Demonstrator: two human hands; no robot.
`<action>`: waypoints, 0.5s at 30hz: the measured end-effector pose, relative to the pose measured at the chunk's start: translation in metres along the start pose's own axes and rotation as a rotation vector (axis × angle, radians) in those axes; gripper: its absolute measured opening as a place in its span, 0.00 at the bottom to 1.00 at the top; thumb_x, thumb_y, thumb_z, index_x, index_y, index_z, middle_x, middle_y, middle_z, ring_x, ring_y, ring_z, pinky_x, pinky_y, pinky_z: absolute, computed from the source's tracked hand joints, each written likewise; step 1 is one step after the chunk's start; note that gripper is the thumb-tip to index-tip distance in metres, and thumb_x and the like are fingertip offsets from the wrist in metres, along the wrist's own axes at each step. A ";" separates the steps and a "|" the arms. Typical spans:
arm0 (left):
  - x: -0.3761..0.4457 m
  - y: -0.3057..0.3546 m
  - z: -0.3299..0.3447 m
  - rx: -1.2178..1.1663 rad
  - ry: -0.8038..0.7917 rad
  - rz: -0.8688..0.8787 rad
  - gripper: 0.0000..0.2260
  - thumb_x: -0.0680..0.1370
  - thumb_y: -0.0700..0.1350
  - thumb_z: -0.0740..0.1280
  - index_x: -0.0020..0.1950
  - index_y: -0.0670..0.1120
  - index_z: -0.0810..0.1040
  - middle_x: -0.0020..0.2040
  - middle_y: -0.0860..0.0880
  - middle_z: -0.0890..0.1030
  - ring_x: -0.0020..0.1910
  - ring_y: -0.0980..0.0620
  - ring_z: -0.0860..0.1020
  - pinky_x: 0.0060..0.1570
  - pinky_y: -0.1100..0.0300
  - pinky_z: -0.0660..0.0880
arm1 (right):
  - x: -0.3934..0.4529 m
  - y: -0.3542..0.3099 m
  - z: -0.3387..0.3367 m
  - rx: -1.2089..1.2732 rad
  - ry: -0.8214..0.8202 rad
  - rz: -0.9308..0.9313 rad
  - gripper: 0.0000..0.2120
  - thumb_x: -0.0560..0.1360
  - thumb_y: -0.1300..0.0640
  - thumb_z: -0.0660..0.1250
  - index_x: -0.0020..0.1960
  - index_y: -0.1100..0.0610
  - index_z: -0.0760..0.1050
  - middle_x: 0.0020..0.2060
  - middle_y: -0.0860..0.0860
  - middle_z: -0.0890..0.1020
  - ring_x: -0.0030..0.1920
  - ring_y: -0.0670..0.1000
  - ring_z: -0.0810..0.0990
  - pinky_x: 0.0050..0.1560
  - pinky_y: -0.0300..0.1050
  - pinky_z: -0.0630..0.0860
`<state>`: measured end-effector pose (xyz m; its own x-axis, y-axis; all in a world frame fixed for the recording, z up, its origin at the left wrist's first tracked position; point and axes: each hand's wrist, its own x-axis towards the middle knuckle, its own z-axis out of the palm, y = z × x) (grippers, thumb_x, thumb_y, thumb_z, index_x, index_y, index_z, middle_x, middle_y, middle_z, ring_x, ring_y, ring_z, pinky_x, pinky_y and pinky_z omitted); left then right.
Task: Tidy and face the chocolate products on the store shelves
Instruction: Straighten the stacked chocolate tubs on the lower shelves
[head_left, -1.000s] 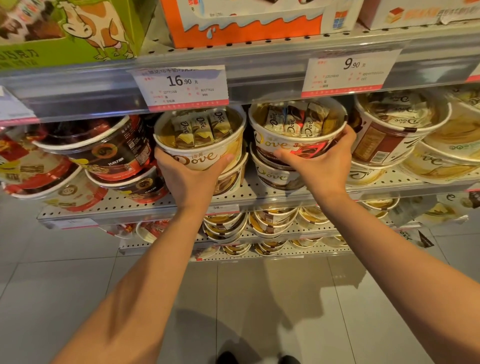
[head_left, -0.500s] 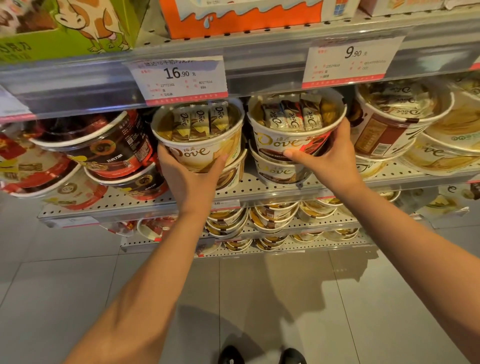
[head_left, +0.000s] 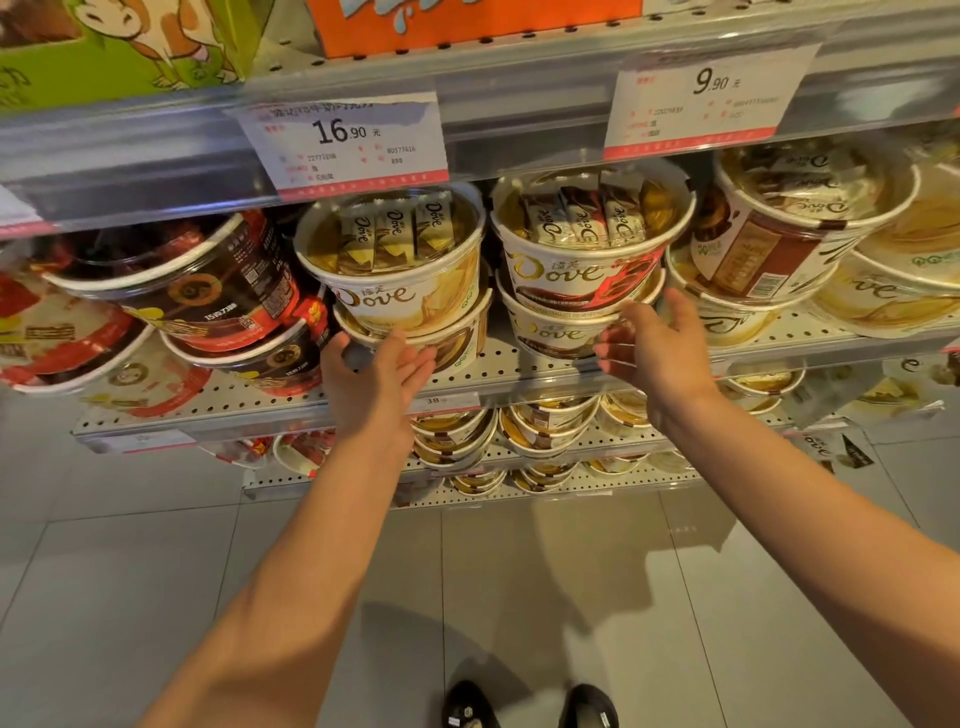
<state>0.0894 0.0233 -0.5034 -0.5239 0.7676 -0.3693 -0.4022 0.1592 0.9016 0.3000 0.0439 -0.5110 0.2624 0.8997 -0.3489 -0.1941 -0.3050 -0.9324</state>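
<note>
Grey floor tiles (head_left: 130, 597) are lying nearest the camera, with two black shoes (head_left: 530, 706) showing at the bottom edge. Both bare forearms are reaching up toward the perforated metal shelf (head_left: 519, 371). The left hand (head_left: 371, 371) is hovering released, fingers straight and together, just below the cream tub (head_left: 410, 291) labelled Dove; whether the fingertips are touching the lower tub under it cannot be told. The right hand (head_left: 652, 348) is also hanging released, fingers loosely spread, just beside the red-and-cream tub (head_left: 582, 275), grasping nothing. Each tub is sitting on top of a second tub on the shelf, tilted forward with its clear lid showing wrapped bars. Dark tubs (head_left: 208, 291) are standing to the left. Above, two price tags (head_left: 345, 143) are hanging from the upper shelf rail.
</note>
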 end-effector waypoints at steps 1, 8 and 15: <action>-0.001 0.002 0.001 -0.014 0.001 -0.011 0.30 0.76 0.34 0.66 0.74 0.46 0.56 0.43 0.40 0.77 0.36 0.51 0.83 0.40 0.59 0.81 | 0.002 -0.003 0.000 0.011 -0.011 0.005 0.22 0.78 0.60 0.58 0.71 0.56 0.61 0.33 0.56 0.78 0.29 0.49 0.78 0.29 0.40 0.76; -0.001 -0.006 0.005 -0.055 0.036 -0.031 0.23 0.75 0.31 0.66 0.63 0.48 0.61 0.44 0.40 0.77 0.33 0.51 0.83 0.41 0.56 0.81 | 0.010 -0.005 -0.002 0.083 -0.051 0.036 0.19 0.78 0.64 0.58 0.69 0.61 0.65 0.26 0.51 0.82 0.28 0.47 0.81 0.28 0.35 0.76; -0.002 -0.007 -0.001 -0.057 -0.022 -0.013 0.24 0.75 0.33 0.67 0.67 0.45 0.61 0.46 0.39 0.77 0.37 0.50 0.83 0.42 0.56 0.81 | 0.012 -0.011 -0.008 0.034 -0.128 0.046 0.16 0.78 0.64 0.58 0.65 0.59 0.70 0.26 0.51 0.81 0.27 0.46 0.81 0.28 0.35 0.76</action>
<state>0.0928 0.0202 -0.5089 -0.5022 0.7792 -0.3750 -0.4512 0.1339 0.8823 0.3123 0.0555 -0.5058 0.1306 0.9180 -0.3744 -0.2354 -0.3381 -0.9112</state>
